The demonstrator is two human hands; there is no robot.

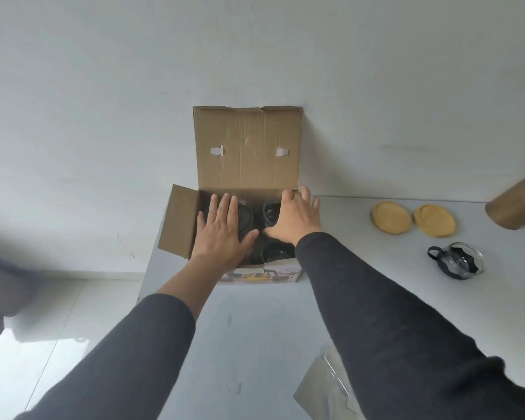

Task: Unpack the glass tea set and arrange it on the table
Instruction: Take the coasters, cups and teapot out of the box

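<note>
Head view: your left hand (222, 234) lies flat, fingers straight and spread, over the left half of the open cardboard box (179, 225). Your right hand (294, 218) reaches over the right half, fingers extended toward the far rim, thumb pointing inward. Neither hand grips anything. Dark glass pieces (272, 212) of the tea set sit in the box directly beneath both palms; their exact shapes cannot be told.

The box stands at the far left corner of the grey table (255, 328), against the wall. Its rear lid flap (249, 147) stands upright against the wall, and its left flap hangs out past the table's left edge. To your right, well apart from the box, lie two round wooden coasters (390, 218) side by side, a glass lid with a black loop (458, 260), and a tilted brown cylinder (519, 201) at the frame edge. Bare tabletop lies between the box and the coasters and nearer you.
</note>
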